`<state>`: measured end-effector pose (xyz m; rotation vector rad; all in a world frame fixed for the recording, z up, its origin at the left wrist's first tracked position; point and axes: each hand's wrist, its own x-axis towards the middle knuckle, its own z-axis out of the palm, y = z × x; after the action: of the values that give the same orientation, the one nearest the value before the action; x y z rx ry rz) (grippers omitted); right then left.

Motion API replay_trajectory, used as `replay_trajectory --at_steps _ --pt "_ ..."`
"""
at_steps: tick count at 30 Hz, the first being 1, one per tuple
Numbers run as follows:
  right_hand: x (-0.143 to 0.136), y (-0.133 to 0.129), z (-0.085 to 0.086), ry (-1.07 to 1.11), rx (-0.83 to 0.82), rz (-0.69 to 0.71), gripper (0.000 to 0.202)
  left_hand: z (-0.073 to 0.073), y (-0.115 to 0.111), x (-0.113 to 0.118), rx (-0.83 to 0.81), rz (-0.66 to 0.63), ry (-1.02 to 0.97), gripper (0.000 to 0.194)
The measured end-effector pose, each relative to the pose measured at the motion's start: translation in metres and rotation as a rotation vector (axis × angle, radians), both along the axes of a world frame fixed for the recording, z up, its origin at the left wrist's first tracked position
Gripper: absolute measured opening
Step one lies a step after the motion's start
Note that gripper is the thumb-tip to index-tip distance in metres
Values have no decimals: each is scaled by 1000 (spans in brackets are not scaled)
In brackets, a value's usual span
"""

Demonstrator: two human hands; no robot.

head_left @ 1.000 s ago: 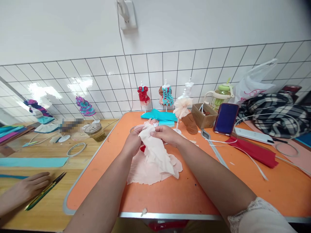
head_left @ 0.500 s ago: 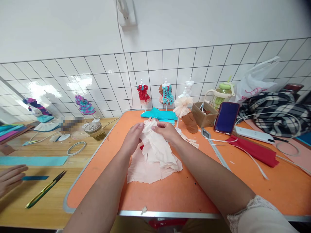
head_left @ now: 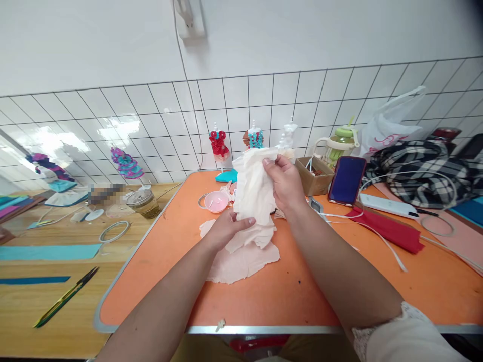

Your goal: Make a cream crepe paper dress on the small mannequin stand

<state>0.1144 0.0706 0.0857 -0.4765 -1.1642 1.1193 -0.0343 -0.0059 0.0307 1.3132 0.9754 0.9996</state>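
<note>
Above the orange table (head_left: pixel 309 296), a pale pink fabric strip (head_left: pixel 253 193) is pinched at its top by the right hand (head_left: pixel 286 182) and hung vertical, likely to let it drape. Its lower part is clasped by the left hand (head_left: pixel 226 230), closed loosely, over the fabric pile (head_left: pixel 241 259).

Bright even daylight, tile glare at left, bowed wide-angle edges.
</note>
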Motion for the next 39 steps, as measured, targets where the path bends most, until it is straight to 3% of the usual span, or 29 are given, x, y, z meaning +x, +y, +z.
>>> replay_trajectory --at_steps 5,9,15,20,25,34,39 --pt "12 10 5 -3 -41 -152 25 -3 2 4 -16 -8 -69 51" --pt "25 21 7 69 -32 -197 24 -2 2 3 1 -42 -42 43" --pt "42 37 5 124 19 -245 21 -2 4 0 75 106 155 32" --pt "48 42 5 136 28 -291 20 1 4 -1 75 86 47 47" --pt "55 45 6 188 37 -318 21 -2 6 -7 -30 58 10 46" --pt "74 56 4 293 30 -449 16 -2 12 -14 -73 145 -9 45" --pt "79 55 4 349 -3 -408 15 -5 14 -15 -35 250 50 39"
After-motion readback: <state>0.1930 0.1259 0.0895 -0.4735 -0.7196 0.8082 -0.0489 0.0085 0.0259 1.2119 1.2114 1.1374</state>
